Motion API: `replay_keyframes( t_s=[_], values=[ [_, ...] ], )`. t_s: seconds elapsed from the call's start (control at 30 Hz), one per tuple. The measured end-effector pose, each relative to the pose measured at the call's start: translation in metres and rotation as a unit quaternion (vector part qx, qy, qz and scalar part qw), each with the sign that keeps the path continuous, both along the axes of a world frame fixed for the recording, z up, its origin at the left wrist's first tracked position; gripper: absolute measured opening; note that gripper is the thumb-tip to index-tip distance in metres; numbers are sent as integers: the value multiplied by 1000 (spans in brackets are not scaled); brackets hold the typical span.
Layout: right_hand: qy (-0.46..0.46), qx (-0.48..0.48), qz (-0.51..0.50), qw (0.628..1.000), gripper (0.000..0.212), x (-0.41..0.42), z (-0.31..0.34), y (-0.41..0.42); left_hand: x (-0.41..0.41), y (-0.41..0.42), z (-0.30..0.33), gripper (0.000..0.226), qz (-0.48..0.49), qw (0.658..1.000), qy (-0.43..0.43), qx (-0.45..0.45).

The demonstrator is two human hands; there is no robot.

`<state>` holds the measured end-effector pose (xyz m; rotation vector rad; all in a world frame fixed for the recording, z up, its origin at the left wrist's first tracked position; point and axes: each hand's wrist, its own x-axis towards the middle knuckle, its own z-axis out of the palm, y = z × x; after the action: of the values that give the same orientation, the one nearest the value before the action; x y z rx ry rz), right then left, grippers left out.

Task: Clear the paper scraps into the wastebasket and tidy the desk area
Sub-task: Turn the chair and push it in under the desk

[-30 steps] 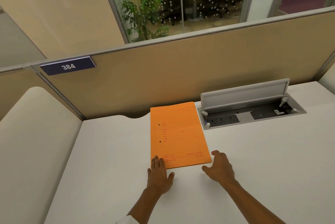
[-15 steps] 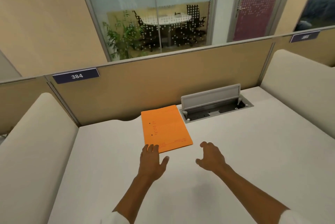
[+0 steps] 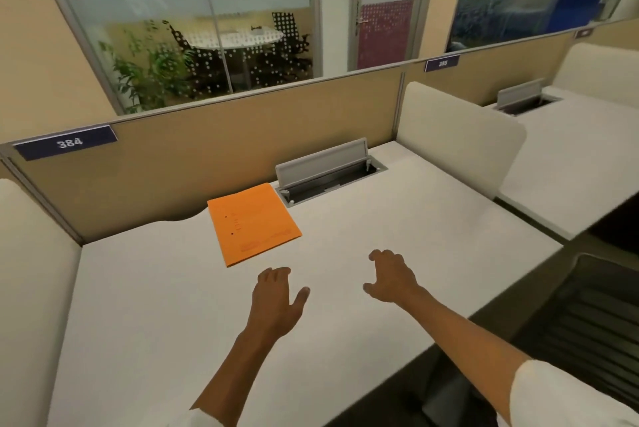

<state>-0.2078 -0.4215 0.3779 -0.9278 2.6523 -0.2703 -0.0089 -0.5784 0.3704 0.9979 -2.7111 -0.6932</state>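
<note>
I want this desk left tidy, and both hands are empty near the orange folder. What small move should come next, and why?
Probably reach the right hand to the raised lid of the desk's power box and fold it shut. The orange folder already lies flat by the partition, no paper scraps show on the desk, and both the right and left hand hold nothing.

Matt orange paper folder [image 3: 253,223] on smooth, matt white desk [image 3: 397,229]

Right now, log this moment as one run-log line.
left hand: open, empty, near desk | right hand: open, empty | orange folder: flat, untouched, beside open cable box | scraps, wastebasket: not visible
</note>
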Motion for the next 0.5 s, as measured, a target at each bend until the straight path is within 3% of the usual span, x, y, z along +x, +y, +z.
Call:
replay_keyframes(
  t_s=[0.5],
  values=[
    [17, -30, -109, 993, 72, -19, 20, 217, -72, 161, 28, 64, -131, 991, -1, -3]
  ],
)
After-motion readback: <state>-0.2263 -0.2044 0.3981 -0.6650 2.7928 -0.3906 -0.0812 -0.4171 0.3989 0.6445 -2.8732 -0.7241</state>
